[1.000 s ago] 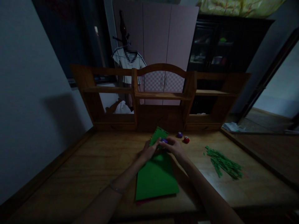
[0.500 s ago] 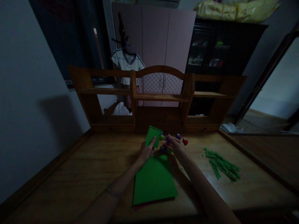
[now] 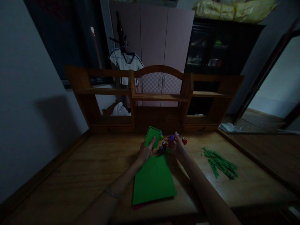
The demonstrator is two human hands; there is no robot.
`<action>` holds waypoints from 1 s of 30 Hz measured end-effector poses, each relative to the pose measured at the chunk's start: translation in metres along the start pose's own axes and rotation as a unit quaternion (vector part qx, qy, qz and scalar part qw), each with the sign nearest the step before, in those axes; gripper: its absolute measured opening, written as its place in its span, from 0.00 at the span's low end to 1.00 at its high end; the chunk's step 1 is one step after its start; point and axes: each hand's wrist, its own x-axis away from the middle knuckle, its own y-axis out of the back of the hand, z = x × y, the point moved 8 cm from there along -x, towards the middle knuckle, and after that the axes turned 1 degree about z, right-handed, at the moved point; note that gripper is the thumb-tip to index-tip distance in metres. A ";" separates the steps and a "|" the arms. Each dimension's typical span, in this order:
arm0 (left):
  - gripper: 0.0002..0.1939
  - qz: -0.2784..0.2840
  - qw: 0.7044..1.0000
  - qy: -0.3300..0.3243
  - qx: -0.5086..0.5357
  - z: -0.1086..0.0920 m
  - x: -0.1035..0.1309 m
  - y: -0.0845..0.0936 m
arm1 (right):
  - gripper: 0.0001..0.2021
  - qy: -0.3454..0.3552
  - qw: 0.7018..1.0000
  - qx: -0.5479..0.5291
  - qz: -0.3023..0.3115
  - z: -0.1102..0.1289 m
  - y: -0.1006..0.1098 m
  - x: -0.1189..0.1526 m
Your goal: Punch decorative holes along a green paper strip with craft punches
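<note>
My left hand (image 3: 145, 152) is closed on a small green card (image 3: 152, 137), thumb on its face. Dark marks run along the card's top and side edges; whether they are holes or print I cannot tell. In the fingers of my right hand (image 3: 179, 148) sits a small purple round piece (image 3: 171, 137), just right of the card. Between and beyond the hands lie several similar pieces, among them a dark purple one (image 3: 162, 148), a red one (image 3: 184, 141) and a light green one (image 3: 162, 137). Below the hands lies a large green sheet (image 3: 154, 181).
A pile of thin green paper strips (image 3: 220, 164) lies on the wooden desk (image 3: 93, 175) to the right. Behind the desk top rises a wooden shelf unit (image 3: 161, 97). Beneath the green sheet, a pinkish-red edge (image 3: 142, 205) shows. The room is dim.
My right hand has tilted up, its index finger lifted, so the purple piece shows more clearly, slightly farther from the card. The left hand keeps its hold. The whole view has shifted slightly.
</note>
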 end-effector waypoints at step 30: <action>0.29 -0.006 1.000 -0.026 0.003 0.001 -0.002 -0.001 | 0.24 0.012 0.998 -0.057 -0.013 0.007 0.036 -0.011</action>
